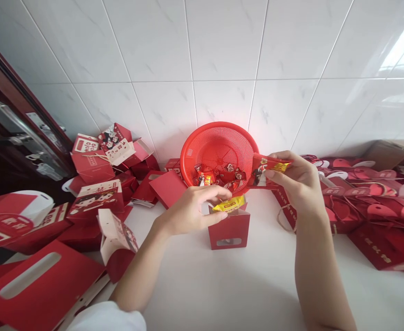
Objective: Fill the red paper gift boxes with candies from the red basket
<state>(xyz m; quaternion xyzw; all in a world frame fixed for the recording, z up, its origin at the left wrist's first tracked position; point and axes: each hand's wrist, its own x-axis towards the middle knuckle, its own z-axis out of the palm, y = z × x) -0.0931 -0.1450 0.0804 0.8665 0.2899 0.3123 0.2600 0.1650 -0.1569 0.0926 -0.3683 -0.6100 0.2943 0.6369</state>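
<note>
Evidently tipped toward me, the basket (193,149) put its sweets (205,177) within reach; left hand's (188,209) narrow grip steadied a yellow packet (231,203) at the box's (228,230) open top, right hand (302,184) pinching red packets (261,172).

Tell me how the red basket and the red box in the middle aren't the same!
The basket is round, but the box has flat sides and corners. The basket has lots of tiny holes, while the box has one long window in front. Both are red and open at the top.
</note>
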